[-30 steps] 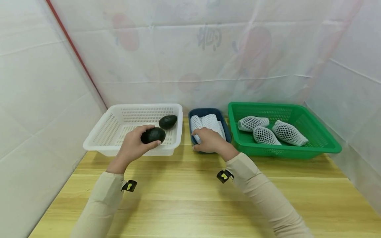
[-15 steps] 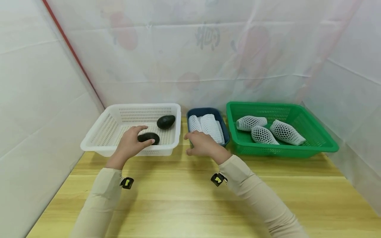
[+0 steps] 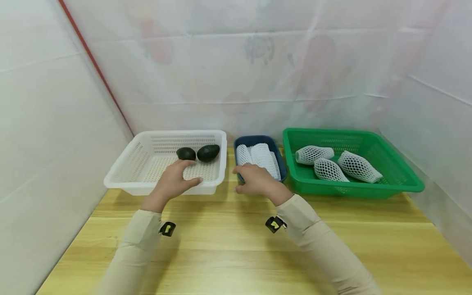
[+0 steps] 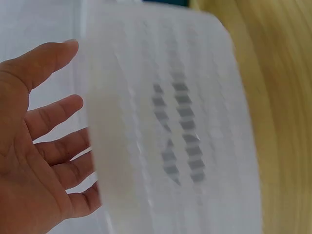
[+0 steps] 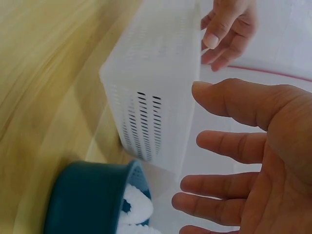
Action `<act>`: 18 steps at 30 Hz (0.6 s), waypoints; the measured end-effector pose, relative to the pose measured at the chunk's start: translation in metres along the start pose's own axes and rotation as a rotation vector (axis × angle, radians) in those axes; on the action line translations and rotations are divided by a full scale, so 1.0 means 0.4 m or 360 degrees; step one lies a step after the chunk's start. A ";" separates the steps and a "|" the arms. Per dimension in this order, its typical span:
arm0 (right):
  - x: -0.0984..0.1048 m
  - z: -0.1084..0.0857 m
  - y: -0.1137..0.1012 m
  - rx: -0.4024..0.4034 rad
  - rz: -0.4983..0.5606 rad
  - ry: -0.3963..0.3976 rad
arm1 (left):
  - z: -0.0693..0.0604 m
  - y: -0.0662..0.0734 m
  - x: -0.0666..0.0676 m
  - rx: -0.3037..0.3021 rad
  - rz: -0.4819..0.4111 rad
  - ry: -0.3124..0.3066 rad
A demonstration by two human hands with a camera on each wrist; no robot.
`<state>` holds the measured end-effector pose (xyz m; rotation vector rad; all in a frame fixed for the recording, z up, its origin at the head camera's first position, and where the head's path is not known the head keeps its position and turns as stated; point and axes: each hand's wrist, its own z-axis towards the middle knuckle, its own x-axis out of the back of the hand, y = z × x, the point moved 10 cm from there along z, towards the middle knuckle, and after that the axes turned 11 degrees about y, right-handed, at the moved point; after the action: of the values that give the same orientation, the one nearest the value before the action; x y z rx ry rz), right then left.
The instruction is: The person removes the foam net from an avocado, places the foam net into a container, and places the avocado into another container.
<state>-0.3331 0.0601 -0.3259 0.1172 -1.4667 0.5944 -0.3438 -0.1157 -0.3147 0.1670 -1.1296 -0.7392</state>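
Two dark avocados lie side by side at the right end of the white basket [image 3: 127, 176]: one avocado [image 3: 208, 153] near its right wall, the other avocado [image 3: 186, 153] just left of it. My left hand [image 3: 174, 182] is over the basket's front rim with fingers spread, holding nothing, close in front of the left avocado. The right hand [image 3: 258, 182] hovers over the front of a small dark blue basket [image 3: 254, 140]. That basket holds white foam net sleeves [image 3: 262, 157]. In the right wrist view its fingers [image 5: 229, 146] are extended and bare.
A green basket [image 3: 354, 190] at the right holds three items in white foam nets [image 3: 312, 155]. All the baskets stand in a row on the wooden table [image 3: 228, 246], against a white sheet wall [image 3: 206, 82]. Another sheet closes each side.
The left hand has let go of an avocado, which now sits farther back beside the other one. The right hand has drawn slightly back from the foam sleeves.
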 end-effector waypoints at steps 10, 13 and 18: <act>-0.002 -0.016 0.036 -0.0045 0.0012 -0.0020 | 0.004 0.068 -0.046 -0.0062 0.0020 -0.0042; 0.007 -0.026 0.053 -0.0074 0.0022 -0.0001 | 0.006 0.085 -0.060 -0.0109 0.0027 -0.0029; 0.024 -0.046 0.087 -0.0106 0.0017 0.0044 | 0.013 0.123 -0.081 -0.0199 0.0019 -0.0018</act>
<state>-0.3323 0.1005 -0.3287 0.0487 -1.4592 0.5535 -0.3332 -0.0576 -0.3136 0.0503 -1.0907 -0.7984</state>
